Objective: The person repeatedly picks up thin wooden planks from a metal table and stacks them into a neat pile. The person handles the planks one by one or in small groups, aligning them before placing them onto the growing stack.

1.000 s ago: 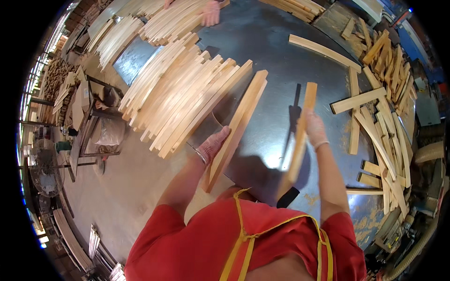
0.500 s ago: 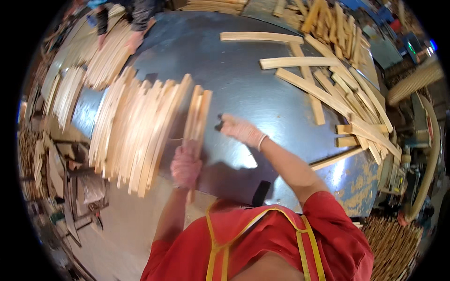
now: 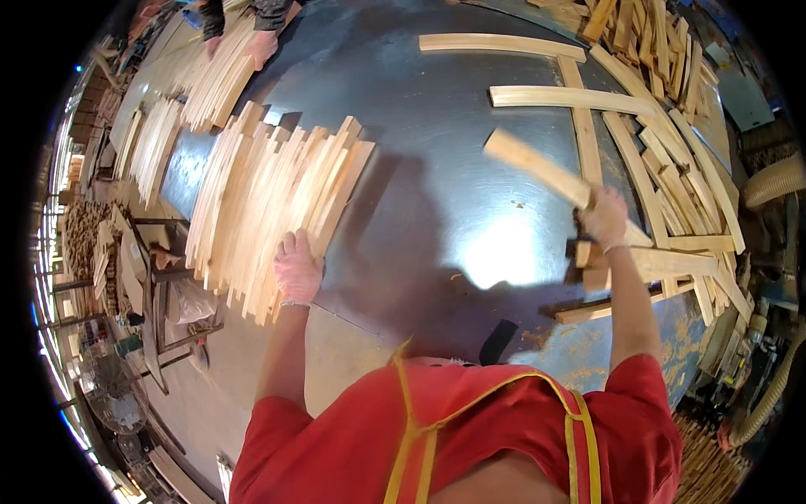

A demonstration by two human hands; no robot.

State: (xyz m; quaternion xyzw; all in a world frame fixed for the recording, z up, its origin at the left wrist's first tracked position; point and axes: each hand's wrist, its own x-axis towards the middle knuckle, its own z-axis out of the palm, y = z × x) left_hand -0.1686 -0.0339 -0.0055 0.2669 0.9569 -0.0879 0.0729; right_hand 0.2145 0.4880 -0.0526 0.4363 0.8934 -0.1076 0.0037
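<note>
My left hand (image 3: pixel 298 267), in a pale pinkish work glove, lies on the near right part of a row of light wooden strips (image 3: pixel 260 202), its fingers stretched out over the strips. The strips lie side by side, their ends uneven. Out to the right, my gloved right hand (image 3: pixel 606 217) is closed around a single wooden strip (image 3: pixel 537 165). That strip slants across the dark metal table (image 3: pixel 411 109), its far left end blurred by motion. My right fingers are partly hidden.
Loose wooden strips (image 3: pixel 672 193) lie crosswise on the right, with a heap of more wood (image 3: pixel 663 42) behind. At the far left, another person's hands (image 3: pixel 262 49) rest on a stack of strips (image 3: pixel 220 88). A dark oblong thing (image 3: pixel 499 340) lies near the table's front edge.
My left hand has moved left, and the strips it held apart now lie against the row. My right hand has swung right and taken hold of a wooden strip.
</note>
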